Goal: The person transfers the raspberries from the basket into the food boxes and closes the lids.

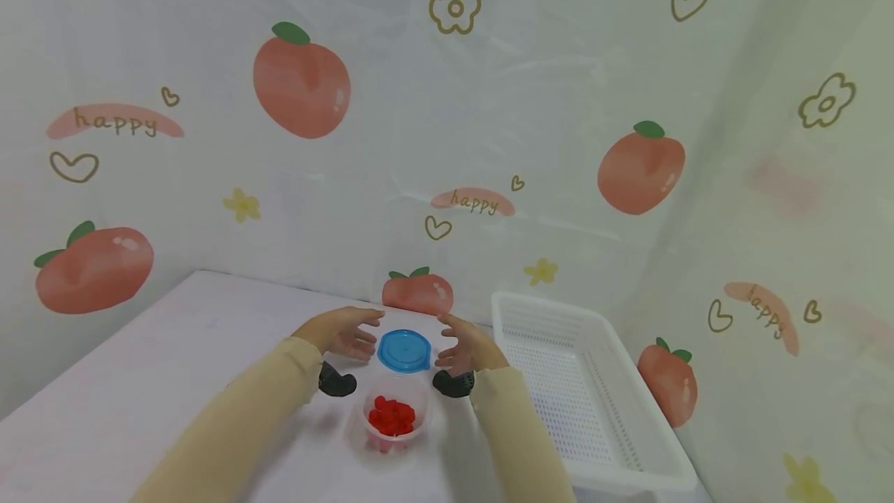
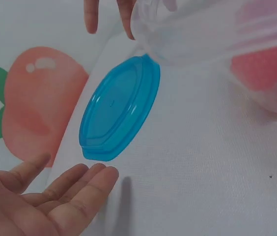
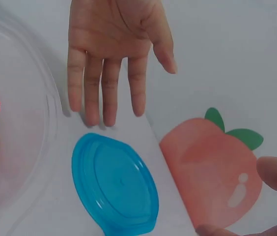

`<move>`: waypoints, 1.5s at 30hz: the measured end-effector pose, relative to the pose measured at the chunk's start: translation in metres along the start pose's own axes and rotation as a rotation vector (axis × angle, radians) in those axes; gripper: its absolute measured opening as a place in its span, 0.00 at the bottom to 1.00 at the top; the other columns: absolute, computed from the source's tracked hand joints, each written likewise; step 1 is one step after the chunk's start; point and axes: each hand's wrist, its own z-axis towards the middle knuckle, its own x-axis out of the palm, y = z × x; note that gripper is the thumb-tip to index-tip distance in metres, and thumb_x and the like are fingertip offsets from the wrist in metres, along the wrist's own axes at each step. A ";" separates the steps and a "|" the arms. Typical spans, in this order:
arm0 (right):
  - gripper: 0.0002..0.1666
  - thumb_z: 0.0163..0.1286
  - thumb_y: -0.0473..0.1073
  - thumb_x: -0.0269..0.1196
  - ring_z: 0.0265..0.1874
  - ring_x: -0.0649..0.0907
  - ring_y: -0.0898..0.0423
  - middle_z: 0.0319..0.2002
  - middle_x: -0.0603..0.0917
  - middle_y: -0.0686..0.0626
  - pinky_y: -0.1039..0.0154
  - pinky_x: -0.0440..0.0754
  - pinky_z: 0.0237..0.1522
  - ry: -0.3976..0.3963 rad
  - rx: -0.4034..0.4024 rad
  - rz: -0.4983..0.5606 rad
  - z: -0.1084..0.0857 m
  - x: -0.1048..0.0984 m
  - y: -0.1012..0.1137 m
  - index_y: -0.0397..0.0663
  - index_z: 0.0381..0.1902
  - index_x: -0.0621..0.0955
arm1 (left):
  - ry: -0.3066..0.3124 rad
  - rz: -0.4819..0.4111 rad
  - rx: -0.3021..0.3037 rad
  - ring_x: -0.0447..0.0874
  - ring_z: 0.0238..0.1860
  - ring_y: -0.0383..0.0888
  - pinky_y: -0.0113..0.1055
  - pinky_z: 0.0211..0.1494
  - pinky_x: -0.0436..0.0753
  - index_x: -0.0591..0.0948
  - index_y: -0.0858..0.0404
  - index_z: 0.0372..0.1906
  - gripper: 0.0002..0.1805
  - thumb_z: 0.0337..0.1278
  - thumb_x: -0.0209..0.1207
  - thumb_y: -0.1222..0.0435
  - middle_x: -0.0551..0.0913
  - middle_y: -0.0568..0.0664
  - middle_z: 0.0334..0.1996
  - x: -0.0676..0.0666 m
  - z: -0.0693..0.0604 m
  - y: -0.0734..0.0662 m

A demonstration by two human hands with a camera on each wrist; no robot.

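Observation:
A blue plastic lid (image 1: 404, 352) lies flat on the table between my two hands. My left hand (image 1: 344, 331) hovers at its left with fingers extended, and my right hand (image 1: 469, 343) is at its right, fingers extended too; neither holds anything. In the left wrist view, the left fingertips come close to the rim of the lid (image 2: 119, 110) but appear apart from it. Nearer to me stands a clear round container (image 1: 372, 435) without a cover, holding several red raspberries (image 1: 393, 417). The right wrist view shows the lid (image 3: 119, 184) between the container and the back edge.
A white perforated plastic basket (image 1: 587, 379) stands on the right of the table (image 1: 161, 355). Behind rises a white curtain (image 1: 391, 138) printed with fruit, hearts and flowers. Dark wrist cameras (image 1: 338, 381) sit under both wrists, near the container.

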 end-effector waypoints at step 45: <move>0.40 0.70 0.53 0.56 0.60 0.73 0.33 0.59 0.71 0.25 0.35 0.65 0.64 -0.155 0.067 -0.094 0.005 0.015 -0.011 0.26 0.66 0.61 | 0.007 -0.155 -0.017 0.68 0.64 0.63 0.51 0.61 0.77 0.60 0.70 0.70 0.35 0.70 0.49 0.50 0.67 0.71 0.62 0.002 0.004 0.014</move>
